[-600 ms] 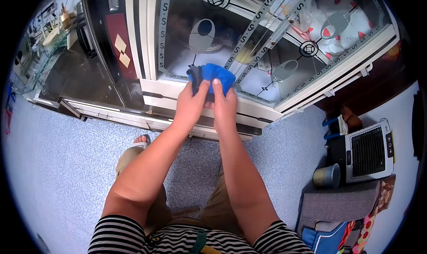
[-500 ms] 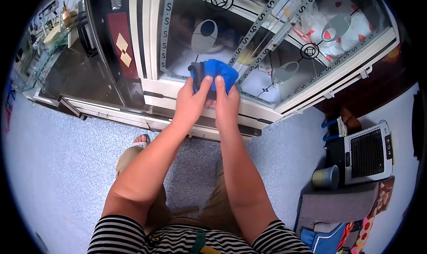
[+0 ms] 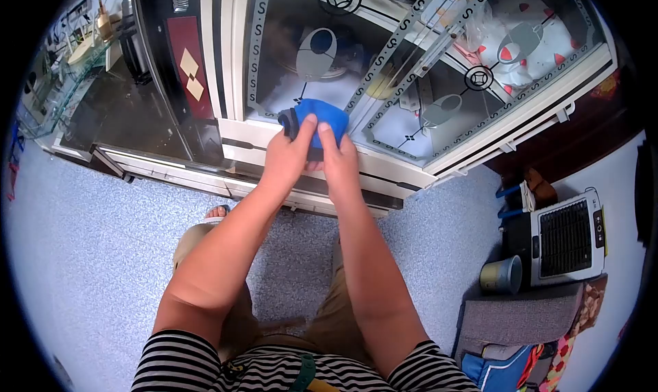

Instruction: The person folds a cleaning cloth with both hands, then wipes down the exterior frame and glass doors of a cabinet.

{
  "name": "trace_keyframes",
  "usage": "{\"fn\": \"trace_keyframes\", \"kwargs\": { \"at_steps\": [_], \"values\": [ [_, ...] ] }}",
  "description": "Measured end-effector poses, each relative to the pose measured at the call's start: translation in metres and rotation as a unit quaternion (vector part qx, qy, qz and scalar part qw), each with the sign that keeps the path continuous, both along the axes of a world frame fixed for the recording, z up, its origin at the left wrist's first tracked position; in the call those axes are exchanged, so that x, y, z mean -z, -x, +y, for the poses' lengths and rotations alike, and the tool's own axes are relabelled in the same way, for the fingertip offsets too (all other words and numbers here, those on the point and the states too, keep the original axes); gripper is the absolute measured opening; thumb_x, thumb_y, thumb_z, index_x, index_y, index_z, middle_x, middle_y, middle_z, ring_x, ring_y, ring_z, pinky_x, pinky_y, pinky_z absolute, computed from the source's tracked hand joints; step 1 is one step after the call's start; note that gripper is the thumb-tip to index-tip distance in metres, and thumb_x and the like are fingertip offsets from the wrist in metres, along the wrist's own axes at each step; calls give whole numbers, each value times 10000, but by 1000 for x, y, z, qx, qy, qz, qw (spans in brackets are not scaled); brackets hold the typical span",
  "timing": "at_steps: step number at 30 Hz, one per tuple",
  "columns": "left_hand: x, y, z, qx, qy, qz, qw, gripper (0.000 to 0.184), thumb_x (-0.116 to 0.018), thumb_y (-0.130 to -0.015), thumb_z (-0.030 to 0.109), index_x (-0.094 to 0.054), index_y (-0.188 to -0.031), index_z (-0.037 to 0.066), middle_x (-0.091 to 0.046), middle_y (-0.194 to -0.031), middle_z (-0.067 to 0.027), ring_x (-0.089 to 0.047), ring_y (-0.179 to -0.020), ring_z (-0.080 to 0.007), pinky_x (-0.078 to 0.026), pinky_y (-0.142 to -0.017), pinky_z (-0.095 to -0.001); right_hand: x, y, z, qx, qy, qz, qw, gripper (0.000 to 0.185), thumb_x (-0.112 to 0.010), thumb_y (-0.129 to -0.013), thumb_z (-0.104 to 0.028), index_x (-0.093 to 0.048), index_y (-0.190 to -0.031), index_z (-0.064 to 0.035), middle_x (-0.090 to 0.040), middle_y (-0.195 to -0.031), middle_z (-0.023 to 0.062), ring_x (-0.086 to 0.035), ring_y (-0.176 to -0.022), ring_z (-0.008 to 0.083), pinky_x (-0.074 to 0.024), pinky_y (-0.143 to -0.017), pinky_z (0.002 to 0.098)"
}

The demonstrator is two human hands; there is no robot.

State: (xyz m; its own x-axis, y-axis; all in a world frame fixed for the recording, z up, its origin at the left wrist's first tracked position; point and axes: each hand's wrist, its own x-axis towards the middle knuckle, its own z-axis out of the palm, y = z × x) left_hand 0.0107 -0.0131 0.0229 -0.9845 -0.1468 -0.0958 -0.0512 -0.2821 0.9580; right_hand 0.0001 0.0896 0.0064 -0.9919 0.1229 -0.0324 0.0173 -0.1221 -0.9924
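A blue cloth point(image 3: 322, 115) with a dark grey or black part along its left side is bunched up in front of the glass door of a cabinet. My left hand point(image 3: 286, 157) grips its left, darker side, thumb lying on top. On the right side my right hand point(image 3: 340, 160) holds it too, its thumb pressed on the blue part close to the other thumb. Most of the fingers are hidden beneath the cloth. Right behind it stands the cabinet's glass door point(image 3: 274, 66) with grey patterns.
A dark counter point(image 3: 116, 124) lies at left with glass shelves point(image 3: 68, 100). White drawers point(image 3: 240, 133) run below the glass. On the right stand an air cooler point(image 3: 565, 238), a bucket point(image 3: 502, 275) and a grey padded seat point(image 3: 521, 316) with cloths.
Both hands have shifted slightly left and down with the cloth. The cloth looks more compact, with less blue spreading out on the right.
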Motion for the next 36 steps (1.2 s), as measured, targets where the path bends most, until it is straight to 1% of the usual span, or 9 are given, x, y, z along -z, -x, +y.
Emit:
{"fn": "trace_keyframes", "kwargs": {
  "at_steps": [5,13,15,17,19,21,25,31,36],
  "values": [
    [-11,1,-9,-20,133,45,990,521,-571,-951,440,-658,-905,-71,-644,-721,-107,-637,-598,-163,-523,-528,-295,-7,1,-6,27,-36,67,997,455,-569,-971,-418,-584,-900,30,-606,-667,82,-573,-452,154,-479,-419,281],
    [17,8,-5,21,-18,-132,991,481,-584,-925,443,-672,-877,-28,-647,-712,-101,-597,-560,-162,-460,-520,-282,4,-1,-1,-16,55,-63,996,472,-550,-977,-441,-585,-884,20,-582,-621,73,-536,-418,137,-460,-386,276],
    [20,9,-8,41,-23,-138,989,486,-582,-926,443,-672,-891,-33,-646,-716,-96,-610,-592,-167,-461,-525,-278,4,-2,2,-40,23,-110,993,425,-532,-991,-416,-562,-1033,6,-608,-744,90,-513,-461,145,-470,-427,282],
    [18,7,-9,59,-29,-145,987,491,-579,-928,444,-672,-905,-38,-645,-721,-91,-624,-625,-171,-461,-530,-274,1,-4,1,-33,16,-103,994,428,-530,-992,-419,-572,-1023,5,-616,-761,88,-513,-462,139,-469,-424,277],
    [7,3,-7,16,35,-98,994,491,-578,-928,446,-674,-919,-36,-663,-738,-114,-653,-696,-200,-483,-583,-297,1,-3,-1,-26,8,-95,995,430,-528,-992,-423,-583,-1013,4,-624,-777,87,-514,-463,133,-469,-421,273],
    [6,6,-8,9,81,-56,995,486,-579,-928,444,-673,-924,-33,-671,-750,-130,-662,-723,-215,-491,-621,-311,5,1,-4,31,-39,2,999,521,-530,-982,-468,-568,-827,28,-593,-630,91,-546,-411,143,-462,-377,290],
    [-2,8,-8,-13,157,33,987,480,-581,-925,443,-669,-929,-28,-687,-783,-172,-672,-748,-246,-500,-706,-343,7,9,1,30,-75,57,995,548,-520,-985,-477,-569,-812,41,-596,-628,95,-551,-411,146,-468,-379,300],
    [17,14,-2,14,81,-39,996,482,-571,-930,450,-667,-937,-23,-679,-788,-153,-657,-706,-229,-496,-668,-338,8,6,5,2,-16,5,1000,527,-524,-984,-456,-574,-810,39,-578,-602,91,-534,-402,146,-469,-371,301],
    [17,10,-3,51,28,-113,992,470,-566,-933,443,-668,-946,-15,-669,-779,-137,-647,-691,-205,-494,-643,-336,3,-1,8,-15,-25,-103,994,443,-530,-990,-434,-607,-997,3,-619,-770,69,-511,-472,126,-446,-394,258]
  ]
}}
